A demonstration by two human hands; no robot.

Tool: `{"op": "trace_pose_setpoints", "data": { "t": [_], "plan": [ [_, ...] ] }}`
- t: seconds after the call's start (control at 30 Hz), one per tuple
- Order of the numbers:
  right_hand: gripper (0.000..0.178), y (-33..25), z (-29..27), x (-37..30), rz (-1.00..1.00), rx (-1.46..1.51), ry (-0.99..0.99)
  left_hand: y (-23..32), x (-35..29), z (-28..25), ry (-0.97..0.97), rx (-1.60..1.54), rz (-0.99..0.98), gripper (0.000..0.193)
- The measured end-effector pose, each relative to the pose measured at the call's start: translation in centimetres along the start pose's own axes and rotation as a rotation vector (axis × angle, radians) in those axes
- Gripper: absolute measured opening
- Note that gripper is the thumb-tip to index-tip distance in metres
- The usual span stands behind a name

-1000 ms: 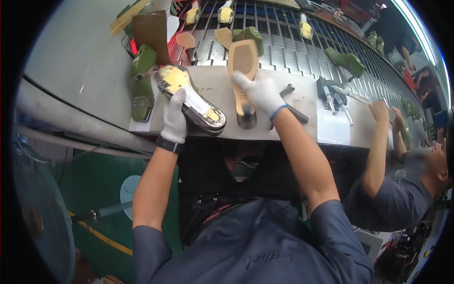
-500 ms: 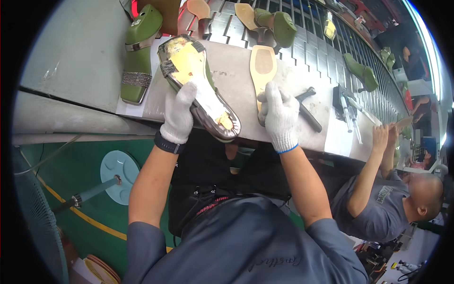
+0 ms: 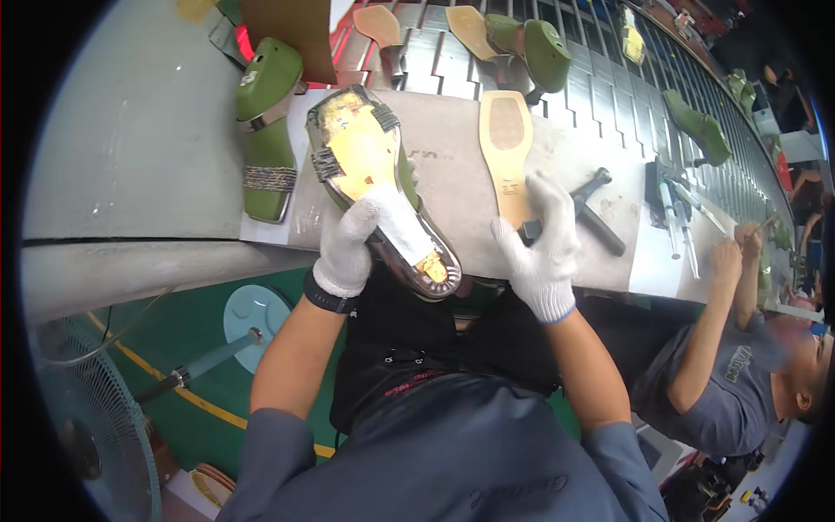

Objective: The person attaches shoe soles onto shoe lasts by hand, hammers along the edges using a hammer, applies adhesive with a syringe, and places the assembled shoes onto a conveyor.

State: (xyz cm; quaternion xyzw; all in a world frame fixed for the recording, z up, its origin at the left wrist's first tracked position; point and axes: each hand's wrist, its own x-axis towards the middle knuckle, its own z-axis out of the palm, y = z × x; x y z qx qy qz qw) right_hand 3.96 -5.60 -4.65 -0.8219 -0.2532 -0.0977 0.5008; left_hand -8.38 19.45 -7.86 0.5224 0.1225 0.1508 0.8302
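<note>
My left hand [image 3: 348,248], in a white knit glove, is closed around the side of a green shoe on a last [image 3: 370,161]. Its underside faces up, showing yellow and white filler and dark gathered edges. To the right a beige insole [image 3: 506,161] lies flat on the bench. My gloved right hand [image 3: 548,252] hovers by its lower end, thumb and fingers spread. Between them shows a small dark block, perhaps an end of the hammer [image 3: 600,228] lying just beyond. Whether the right hand touches anything, I cannot tell.
A green platform sandal [image 3: 270,143] stands left on the bench. Behind runs a slatted metal conveyor [image 3: 600,104] with green shoes and more insoles. Several pen-like tools [image 3: 683,217] lie on white paper at right. A co-worker's hands [image 3: 735,252] are beyond; a fan [image 3: 104,418] stands lower left.
My right hand has come off the insole and opened, moving slightly nearer me. The left hand still holds the shoe. The whole view has shifted a little.
</note>
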Motion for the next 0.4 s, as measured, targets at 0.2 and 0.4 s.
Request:
{"op": "trace_pose_setpoints", "data": {
  "t": [0.2, 0.4],
  "plan": [
    [0.020, -1.0, -6.4, -2.5, 0.115, -0.004, -0.247, 0.2, -0.1, 1.1, 0.026, -0.117, 0.094, 0.096],
    [0.013, -0.4, -12.2, -9.7, 0.430, 0.165, -0.313, 1.8, 0.5, 3.0, 0.009, -0.028, 0.091, 0.095]
  ]
}}
